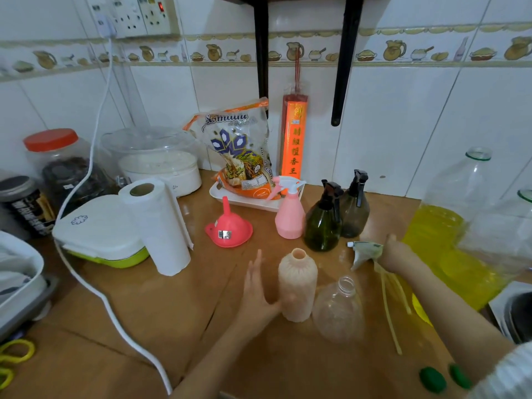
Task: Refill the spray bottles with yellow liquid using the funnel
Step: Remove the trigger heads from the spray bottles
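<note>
Left hand, fingers spread wide, rests against the uncapped, ribbed peach plastic bottle standing mid-bench; right hand grips a pale green spray head with dangling tube. Red plastic funnel sits inverted at eleven o'clock of it.

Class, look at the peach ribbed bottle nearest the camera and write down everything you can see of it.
The peach ribbed bottle stands upright on the wooden counter, its spray head off and its round neck open. It looks like matte plastic, with vertical ribs down its body and shoulder. No liquid shows through it. The left hand rests against its left side, fingers extended. A clear uncapped bottle stands close on its right; contact between them cannot be told.
</note>
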